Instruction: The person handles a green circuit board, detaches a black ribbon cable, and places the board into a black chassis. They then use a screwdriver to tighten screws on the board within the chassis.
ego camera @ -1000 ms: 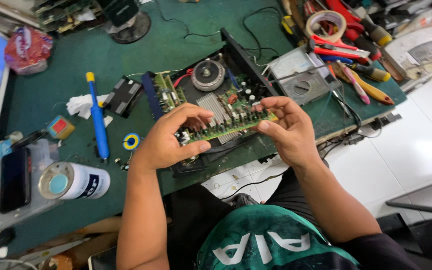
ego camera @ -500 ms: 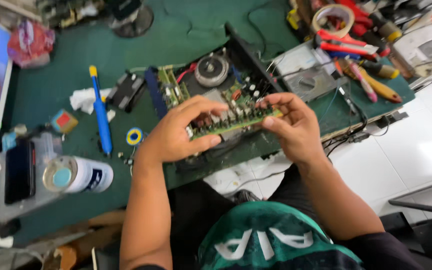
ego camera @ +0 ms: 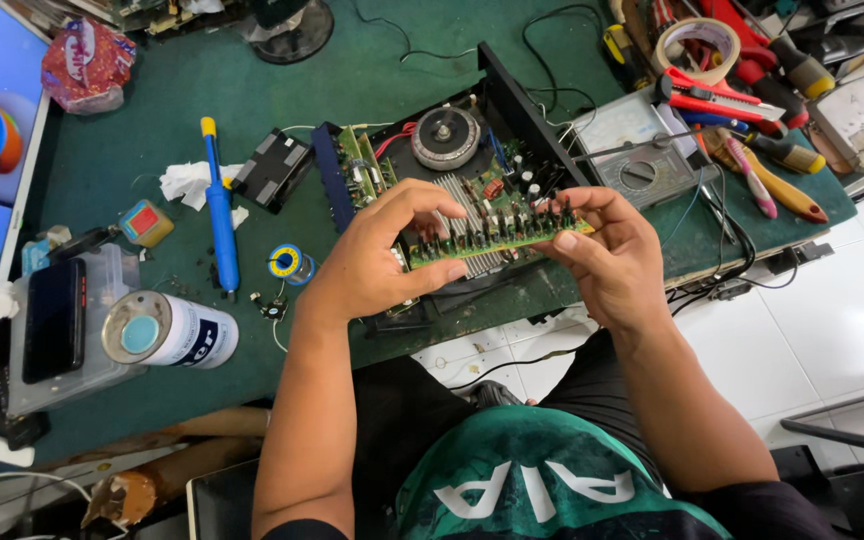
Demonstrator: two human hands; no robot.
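Gripping a green circuit board (ego camera: pixel 492 238) by its ends, left hand (ego camera: pixel 372 268) and right hand (ego camera: pixel 607 258) hold it just above the opened amplifier chassis (ego camera: pixel 452 160); blue soldering iron (ego camera: pixel 220 215) lies nearby.

Bright, even light falls on my green bench (ego camera: pixel 132 90), shadows stay soft, everything is sharp, and the edges bend slightly.
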